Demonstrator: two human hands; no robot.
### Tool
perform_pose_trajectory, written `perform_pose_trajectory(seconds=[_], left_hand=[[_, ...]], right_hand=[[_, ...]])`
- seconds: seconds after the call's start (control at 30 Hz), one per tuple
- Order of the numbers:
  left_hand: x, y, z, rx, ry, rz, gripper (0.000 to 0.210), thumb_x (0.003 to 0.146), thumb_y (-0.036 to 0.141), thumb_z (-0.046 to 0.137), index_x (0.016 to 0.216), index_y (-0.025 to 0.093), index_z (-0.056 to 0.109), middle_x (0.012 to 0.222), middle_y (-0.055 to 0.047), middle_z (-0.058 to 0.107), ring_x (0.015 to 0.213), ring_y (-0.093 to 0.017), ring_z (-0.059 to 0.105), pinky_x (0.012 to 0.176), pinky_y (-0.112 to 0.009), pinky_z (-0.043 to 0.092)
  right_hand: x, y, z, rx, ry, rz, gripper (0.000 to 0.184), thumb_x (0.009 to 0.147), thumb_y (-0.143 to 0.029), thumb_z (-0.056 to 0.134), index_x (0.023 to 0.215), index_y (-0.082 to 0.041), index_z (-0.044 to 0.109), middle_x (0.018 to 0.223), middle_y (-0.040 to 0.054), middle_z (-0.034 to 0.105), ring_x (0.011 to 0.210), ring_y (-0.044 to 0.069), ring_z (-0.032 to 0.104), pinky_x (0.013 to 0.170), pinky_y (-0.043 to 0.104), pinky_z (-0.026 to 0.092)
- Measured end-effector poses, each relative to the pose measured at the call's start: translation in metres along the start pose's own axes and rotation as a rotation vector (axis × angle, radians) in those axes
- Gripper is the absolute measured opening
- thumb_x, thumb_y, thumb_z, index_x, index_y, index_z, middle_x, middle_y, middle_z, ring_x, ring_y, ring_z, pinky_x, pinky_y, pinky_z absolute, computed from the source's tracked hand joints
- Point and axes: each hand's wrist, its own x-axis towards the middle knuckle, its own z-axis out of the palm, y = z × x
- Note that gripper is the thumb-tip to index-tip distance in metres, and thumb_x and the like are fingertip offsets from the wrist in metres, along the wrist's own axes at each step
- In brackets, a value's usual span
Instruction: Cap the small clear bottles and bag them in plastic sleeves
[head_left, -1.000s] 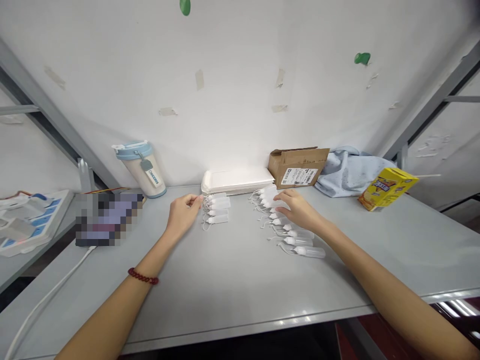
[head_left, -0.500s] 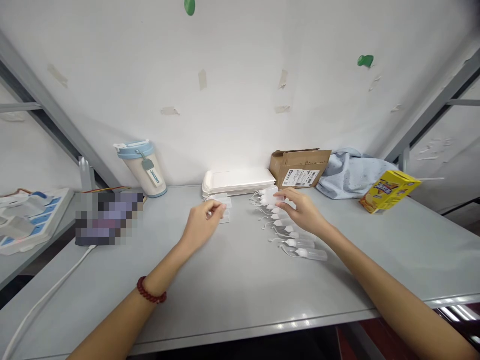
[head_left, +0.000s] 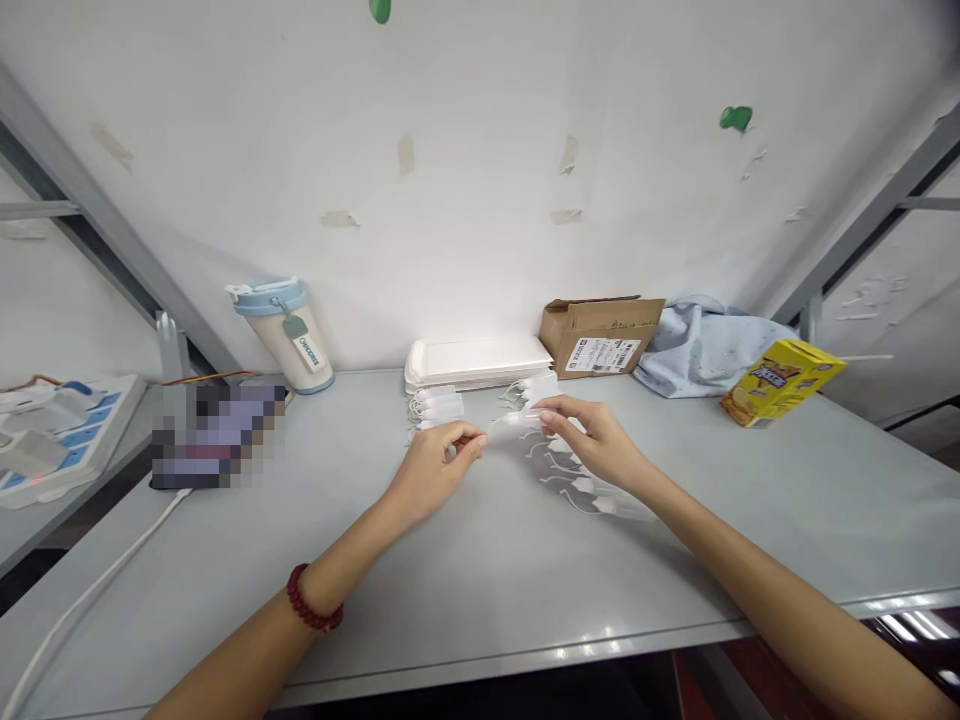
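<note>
My right hand (head_left: 592,437) pinches a small clear dropper bottle (head_left: 525,417) with a white cap, raised above the table and pointing left. A thin tip shows on its cap end. My left hand (head_left: 439,467) faces it with thumb and forefinger pressed together; whatever is between them is too small to make out. Below and beside my right hand lies a row of similar bottles (head_left: 609,505) with thin white cords, partly hidden by the hand. Behind my left hand several more bottles (head_left: 441,404) lie side by side.
A stack of white trays (head_left: 480,362) stands against the wall, beside an open cardboard box (head_left: 600,340). Further right are a pale blue cloth (head_left: 694,345) and a yellow drink carton (head_left: 780,385). On the left are a tumbler (head_left: 289,340), a phone (head_left: 225,440) with its cable, and a power strip (head_left: 82,440).
My right hand has lifted a bottle from the row and moved slightly left and down with it. My left hand has moved right, away from the left group, towards the bottle.
</note>
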Motion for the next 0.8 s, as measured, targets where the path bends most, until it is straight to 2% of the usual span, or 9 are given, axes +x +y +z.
perform_pose_trajectory(seconds=[0.07,0.17,0.33,0.53,0.8], left_hand=[[0.0001,0.0007,0.0002,-0.017,0.020,-0.022,0.026,0.083,0.037,0.045,0.078,0.019,0.063,0.072,0.001,0.063,0.062,-0.013,0.053,0.057,-0.023,0.039],[0.0006,0.0013,-0.0002,-0.066,0.026,-0.062,0.026,0.081,0.039,0.047,0.076,0.018,0.063,0.072,0.000,0.063,0.067,-0.014,0.055,0.058,-0.023,0.040],[0.0001,0.0026,-0.0001,-0.144,-0.046,-0.070,0.021,0.078,0.036,0.053,0.082,0.018,0.064,0.080,-0.002,0.065,0.074,-0.015,0.057,0.064,-0.024,0.043],[0.0018,0.0015,-0.0014,-0.129,0.017,-0.088,0.026,0.081,0.038,0.050,0.071,0.017,0.061,0.071,0.000,0.062,0.066,-0.013,0.052,0.059,-0.023,0.040],[0.0025,0.0013,-0.0038,-0.352,-0.012,-0.179,0.029,0.079,0.044,0.051,0.075,0.016,0.059,0.071,0.000,0.058,0.053,-0.008,0.041,0.051,-0.021,0.035]], right_hand=[[-0.0004,-0.0013,0.0011,0.010,-0.008,0.001,0.031,0.089,-0.038,0.042,0.094,-0.017,0.064,0.070,0.0019,0.063,0.068,0.015,0.058,0.056,0.023,0.043],[-0.0011,-0.0031,0.0022,0.020,-0.019,0.014,0.030,0.088,-0.038,0.042,0.091,-0.017,0.064,0.068,0.0013,0.062,0.066,0.014,0.057,0.055,0.023,0.042],[-0.0017,-0.0040,0.0022,0.021,-0.021,0.013,0.030,0.088,-0.038,0.042,0.090,-0.017,0.063,0.068,0.0013,0.061,0.066,0.015,0.057,0.053,0.023,0.042],[-0.0015,-0.0027,0.0022,0.020,-0.016,0.016,0.029,0.089,-0.037,0.042,0.085,-0.017,0.063,0.066,0.0008,0.060,0.064,0.013,0.056,0.053,0.022,0.041],[-0.0031,-0.0041,0.0062,0.038,-0.065,0.035,0.032,0.089,-0.040,0.042,0.093,-0.017,0.064,0.066,0.0010,0.061,0.064,0.013,0.055,0.054,0.022,0.041]])
